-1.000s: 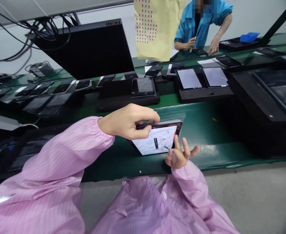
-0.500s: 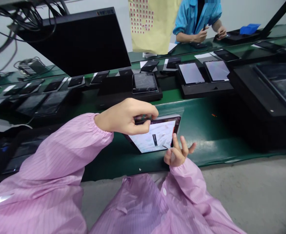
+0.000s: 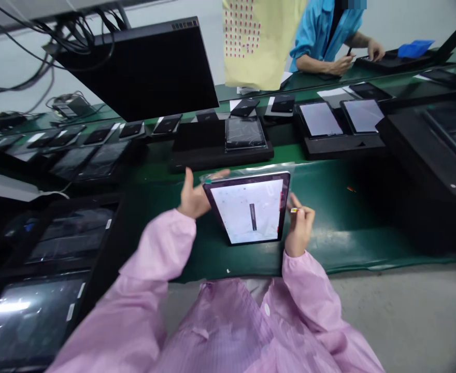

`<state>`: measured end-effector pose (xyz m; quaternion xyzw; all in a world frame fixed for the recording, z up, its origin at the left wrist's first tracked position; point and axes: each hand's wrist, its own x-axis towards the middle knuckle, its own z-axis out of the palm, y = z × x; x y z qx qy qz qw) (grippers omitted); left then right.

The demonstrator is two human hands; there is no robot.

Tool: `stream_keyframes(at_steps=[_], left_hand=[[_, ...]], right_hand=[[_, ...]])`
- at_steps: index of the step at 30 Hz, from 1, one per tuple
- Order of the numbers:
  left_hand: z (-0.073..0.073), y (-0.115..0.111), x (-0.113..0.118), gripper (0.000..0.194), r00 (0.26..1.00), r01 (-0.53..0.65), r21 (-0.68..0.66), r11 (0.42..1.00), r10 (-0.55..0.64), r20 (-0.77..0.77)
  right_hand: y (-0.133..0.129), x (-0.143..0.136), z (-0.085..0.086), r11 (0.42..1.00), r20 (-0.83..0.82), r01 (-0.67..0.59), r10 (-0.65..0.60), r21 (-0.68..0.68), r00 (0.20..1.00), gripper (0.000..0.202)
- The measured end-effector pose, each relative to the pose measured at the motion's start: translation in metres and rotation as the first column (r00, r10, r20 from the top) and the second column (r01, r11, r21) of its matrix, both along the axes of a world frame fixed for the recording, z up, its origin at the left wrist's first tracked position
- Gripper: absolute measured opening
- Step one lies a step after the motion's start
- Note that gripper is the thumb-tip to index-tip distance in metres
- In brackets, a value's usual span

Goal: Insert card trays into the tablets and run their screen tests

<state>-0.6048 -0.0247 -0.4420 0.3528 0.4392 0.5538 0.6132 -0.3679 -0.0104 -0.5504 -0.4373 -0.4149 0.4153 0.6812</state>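
Observation:
A tablet [image 3: 247, 207] with a lit white screen and a dark upright bar on it stands tilted on the green mat, facing me. Clear film shows along its top edge. My left hand [image 3: 195, 199] is at its left edge, palm towards me, thumb spread apart. Its stretched fingers pass behind the tablet, one tip showing above the top edge; whether they touch the back is hidden. Beside the right edge, my right hand [image 3: 300, 228] is closed, pinching a small white and yellow piece [image 3: 295, 210]. One of its fingers reaches up by the tablet's edge.
Black trays [image 3: 208, 161] with tablets stand at the back, the left and the right. A black monitor [image 3: 142, 67] hangs at upper left beside a yellow sheet [image 3: 259, 46]. Across the bench, a person in blue [image 3: 309, 36] works. Green mat [image 3: 340, 207] lies right of my hands.
My left hand has gone from the tablet's top edge to its left side and turned palm towards me. My right hand has moved up along the right edge. More of the screen shows.

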Motion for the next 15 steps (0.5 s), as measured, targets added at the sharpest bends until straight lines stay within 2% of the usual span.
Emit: stream_keyframes(at_steps=[2,3,4,6,8,10,12,15], left_hand=[[-0.043,-0.015,0.013,0.092,0.963,-0.218,-0.148,0.965,0.237,0.125],[-0.06,-0.019,0.021,0.09,0.952,-0.256,-0.155,0.954,0.277,0.128],[-0.071,-0.021,0.029,0.087,0.941,-0.292,-0.155,0.944,0.313,0.129],[-0.08,-0.016,0.036,0.08,0.928,-0.34,-0.13,0.931,0.355,0.114],[-0.073,0.0,0.03,0.071,0.912,-0.388,-0.115,0.914,0.399,0.098],[-0.058,0.024,0.01,0.061,0.893,-0.438,-0.094,0.894,0.445,0.072],[-0.04,0.053,-0.022,0.055,0.866,-0.496,-0.06,0.866,0.498,0.04],[-0.017,0.101,-0.081,0.058,0.817,-0.576,-0.015,0.817,0.576,-0.025]], right_hand=[[0.007,-0.008,-0.005,0.98,-0.089,-0.15,0.139,-0.128,0.986,0.03],[0.009,-0.012,-0.007,0.972,-0.102,-0.18,0.166,-0.149,0.981,0.032],[0.011,-0.017,-0.009,0.964,-0.124,-0.203,0.184,-0.169,0.975,0.033],[0.018,-0.028,-0.012,0.949,-0.161,-0.243,0.212,-0.201,0.964,0.035],[0.035,-0.041,-0.009,0.937,-0.174,-0.278,0.244,-0.21,0.954,0.036],[0.065,-0.061,-0.001,0.934,-0.166,-0.303,0.274,-0.19,0.947,0.034],[0.105,-0.091,0.014,0.932,-0.144,-0.332,0.312,-0.144,0.939,0.031],[0.173,-0.153,0.044,0.914,-0.087,-0.401,0.396,-0.058,0.914,0.029]])
